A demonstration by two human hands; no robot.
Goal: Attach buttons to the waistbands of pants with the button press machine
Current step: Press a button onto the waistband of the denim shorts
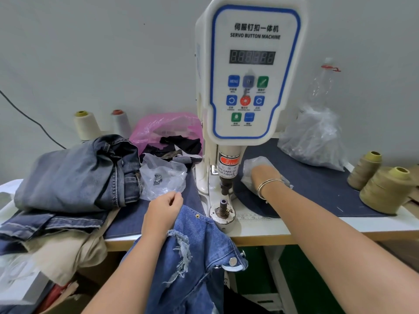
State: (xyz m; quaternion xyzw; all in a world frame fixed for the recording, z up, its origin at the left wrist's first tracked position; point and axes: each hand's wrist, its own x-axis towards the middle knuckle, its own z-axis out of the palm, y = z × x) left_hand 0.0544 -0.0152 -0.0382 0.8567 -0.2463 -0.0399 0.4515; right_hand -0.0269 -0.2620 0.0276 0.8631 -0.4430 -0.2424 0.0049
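Button press machine [249, 71] is standing at 12 o'clock on the tabletop [340, 225], its lower die [223, 203] sitting exposed beneath the punch. Blue ripped pants [192, 257] are hanging over the tabletop edge at 6 o'clock, waistband lying just beside the die at its 8 o'clock. Left hand [164, 209] is resting on the waistband, fingers curled, thumb and forefinger pinched together; what they are pinching cannot be told. Right hand [264, 174] is reaching into a small clear plastic bag [251, 164] at 3 o'clock of the punch; its fingers are hidden, so grasp cannot be told. Folded jeans [74, 175] are lying stacked at 9 o'clock
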